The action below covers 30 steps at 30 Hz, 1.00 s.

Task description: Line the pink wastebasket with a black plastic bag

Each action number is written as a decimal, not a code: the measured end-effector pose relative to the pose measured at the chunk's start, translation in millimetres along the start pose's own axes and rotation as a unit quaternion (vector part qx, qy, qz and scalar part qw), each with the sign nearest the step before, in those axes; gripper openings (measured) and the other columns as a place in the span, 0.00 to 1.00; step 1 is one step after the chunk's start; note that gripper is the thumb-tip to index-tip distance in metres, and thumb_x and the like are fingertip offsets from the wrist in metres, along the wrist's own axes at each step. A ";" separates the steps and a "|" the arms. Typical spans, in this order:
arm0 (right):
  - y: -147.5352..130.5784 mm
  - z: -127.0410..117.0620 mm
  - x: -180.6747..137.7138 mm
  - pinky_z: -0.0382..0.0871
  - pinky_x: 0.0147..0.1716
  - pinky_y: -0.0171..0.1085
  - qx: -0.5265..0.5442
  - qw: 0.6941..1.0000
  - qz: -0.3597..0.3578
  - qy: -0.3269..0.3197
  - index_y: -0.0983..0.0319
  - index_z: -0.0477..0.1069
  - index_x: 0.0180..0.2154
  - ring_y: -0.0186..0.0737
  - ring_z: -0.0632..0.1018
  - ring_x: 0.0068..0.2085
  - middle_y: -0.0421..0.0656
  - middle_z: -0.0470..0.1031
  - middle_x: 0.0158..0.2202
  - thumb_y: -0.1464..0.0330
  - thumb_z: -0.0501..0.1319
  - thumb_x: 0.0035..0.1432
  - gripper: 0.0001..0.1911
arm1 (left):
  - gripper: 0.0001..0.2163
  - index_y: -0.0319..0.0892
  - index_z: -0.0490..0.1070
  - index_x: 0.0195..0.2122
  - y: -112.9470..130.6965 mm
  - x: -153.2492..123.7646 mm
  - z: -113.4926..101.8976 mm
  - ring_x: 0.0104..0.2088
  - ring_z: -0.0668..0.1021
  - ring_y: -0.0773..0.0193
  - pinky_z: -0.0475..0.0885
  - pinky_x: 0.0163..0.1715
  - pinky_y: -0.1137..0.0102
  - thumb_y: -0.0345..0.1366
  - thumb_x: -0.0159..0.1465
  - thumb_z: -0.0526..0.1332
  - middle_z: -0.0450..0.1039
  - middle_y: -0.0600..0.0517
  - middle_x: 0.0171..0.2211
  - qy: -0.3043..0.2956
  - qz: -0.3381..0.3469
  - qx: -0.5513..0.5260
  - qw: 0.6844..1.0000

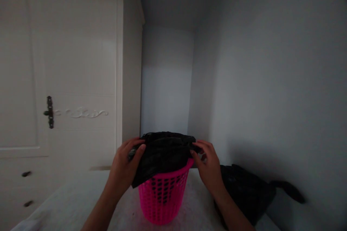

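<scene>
A bright pink perforated plastic basket [162, 198] stands upright on a pale surface in front of me. A black bag or cloth [162, 153] is draped over its top and hangs partly down the near left side. My left hand [126, 168] grips the black material at the left of the rim, fingers curled over it. My right hand [207, 164] pinches the same black material at the right of the rim.
A second dark heap of material [248, 195] lies on the surface to the right, against the white wall. A white wardrobe [67, 79] with a dark handle [49, 112] and drawer knobs stands at the left. A narrow recess opens behind the basket.
</scene>
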State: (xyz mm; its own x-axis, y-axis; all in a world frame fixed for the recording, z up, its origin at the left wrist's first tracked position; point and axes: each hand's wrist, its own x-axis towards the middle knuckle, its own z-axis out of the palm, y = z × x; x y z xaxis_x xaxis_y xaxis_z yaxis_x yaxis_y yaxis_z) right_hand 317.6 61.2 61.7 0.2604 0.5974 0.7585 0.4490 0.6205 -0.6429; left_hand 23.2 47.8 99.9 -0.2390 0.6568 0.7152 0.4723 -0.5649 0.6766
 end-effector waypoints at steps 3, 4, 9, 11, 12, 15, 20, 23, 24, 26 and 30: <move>24.6 0.3 16.9 0.76 0.49 0.51 -0.033 0.999 0.029 -0.031 0.57 0.79 0.52 0.52 0.79 0.48 0.51 0.76 0.55 0.57 0.67 0.59 0.21 | 0.26 0.46 0.80 0.53 -19.6 4.2 -3.4 0.60 0.79 0.42 0.73 0.60 0.52 0.52 0.55 0.72 0.80 0.40 0.55 -0.001 -0.135 -0.048 0.990; 32.6 1.6 23.8 0.75 0.51 0.51 -0.046 0.997 0.039 -0.051 0.58 0.78 0.53 0.53 0.79 0.49 0.51 0.77 0.54 0.59 0.66 0.59 0.22 | 0.29 0.45 0.79 0.54 -24.9 4.7 -3.8 0.57 0.81 0.41 0.77 0.56 0.53 0.53 0.53 0.73 0.82 0.40 0.52 -0.022 -0.179 -0.070 0.981; 55.6 21.1 68.1 0.72 0.58 0.51 -0.111 0.973 0.059 -0.192 0.59 0.78 0.52 0.52 0.81 0.54 0.48 0.83 0.51 0.67 0.56 0.63 0.19 | 0.21 0.42 0.85 0.46 -40.1 13.7 -3.6 0.42 0.86 0.43 0.79 0.42 0.58 0.48 0.55 0.69 0.87 0.44 0.37 -0.085 -0.199 -0.012 0.976; 58.1 33.5 86.5 0.72 0.58 0.48 -0.119 0.969 0.054 -0.210 0.59 0.79 0.51 0.50 0.82 0.54 0.48 0.84 0.51 0.72 0.56 0.61 0.20 | 0.18 0.43 0.85 0.45 -43.6 19.7 -3.8 0.41 0.86 0.43 0.78 0.41 0.58 0.45 0.56 0.66 0.87 0.45 0.37 -0.080 -0.170 0.019 0.982; 58.8 40.0 94.6 0.72 0.58 0.48 -0.119 0.968 0.051 -0.213 0.59 0.80 0.50 0.50 0.82 0.54 0.48 0.84 0.51 0.74 0.56 0.58 0.20 | 0.17 0.44 0.86 0.44 -45.0 22.5 -3.9 0.41 0.86 0.44 0.78 0.41 0.59 0.43 0.56 0.65 0.87 0.45 0.38 -0.082 -0.160 0.022 0.983; 59.4 57.2 112.3 0.72 0.59 0.47 -0.112 0.967 0.038 -0.227 0.59 0.82 0.47 0.49 0.82 0.53 0.47 0.85 0.49 0.78 0.56 0.54 0.23 | 0.14 0.47 0.86 0.41 -46.4 29.2 -4.4 0.41 0.86 0.45 0.77 0.43 0.59 0.39 0.57 0.64 0.88 0.47 0.38 -0.080 -0.152 0.039 0.984; 51.1 76.5 123.0 0.66 0.68 0.46 -0.066 0.968 -0.024 -0.242 0.60 0.78 0.57 0.45 0.78 0.63 0.48 0.80 0.61 0.78 0.55 0.57 0.29 | 0.14 0.48 0.87 0.39 -37.1 39.3 -4.3 0.44 0.86 0.44 0.75 0.48 0.57 0.34 0.57 0.62 0.88 0.46 0.39 -0.052 -0.114 0.089 0.988; 41.9 88.4 125.1 0.59 0.72 0.48 -0.057 0.968 -0.047 -0.240 0.58 0.75 0.62 0.44 0.71 0.70 0.47 0.74 0.67 0.77 0.55 0.60 0.30 | 0.14 0.46 0.87 0.37 -31.6 46.7 -3.0 0.40 0.85 0.46 0.75 0.43 0.59 0.34 0.53 0.63 0.87 0.46 0.36 0.011 -0.138 0.021 0.990; 38.6 92.5 125.8 0.58 0.72 0.50 -0.059 0.968 -0.049 -0.237 0.58 0.75 0.62 0.45 0.70 0.70 0.47 0.74 0.67 0.77 0.56 0.59 0.30 | 0.14 0.45 0.87 0.37 -30.8 49.1 -2.4 0.38 0.84 0.48 0.75 0.40 0.61 0.35 0.52 0.64 0.86 0.46 0.34 0.027 -0.154 -0.019 0.988; 32.0 99.4 127.9 0.58 0.72 0.52 -0.068 0.970 -0.049 -0.229 0.57 0.77 0.59 0.47 0.70 0.70 0.48 0.76 0.65 0.79 0.57 0.57 0.30 | 0.15 0.43 0.86 0.38 -30.8 53.8 -1.4 0.33 0.83 0.53 0.74 0.34 0.64 0.37 0.51 0.64 0.85 0.47 0.32 0.043 -0.180 -0.092 0.978; 16.5 103.8 135.6 0.65 0.66 0.50 -0.088 0.975 -0.041 -0.201 0.60 0.82 0.48 0.53 0.76 0.62 0.53 0.82 0.55 0.80 0.57 0.58 0.22 | 0.21 0.38 0.83 0.44 -31.3 66.4 -1.4 0.28 0.81 0.59 0.75 0.30 0.67 0.40 0.50 0.67 0.84 0.47 0.31 0.071 -0.200 -0.179 0.961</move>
State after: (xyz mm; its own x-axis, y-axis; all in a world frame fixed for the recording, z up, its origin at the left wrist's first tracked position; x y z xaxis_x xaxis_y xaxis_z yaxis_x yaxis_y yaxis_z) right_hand 271.6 205.2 142.9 -0.1224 0.7223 0.6806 0.6028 0.5989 -0.5272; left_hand -8.7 108.4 126.4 -0.4658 0.7969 0.3847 0.0018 -0.4339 0.9009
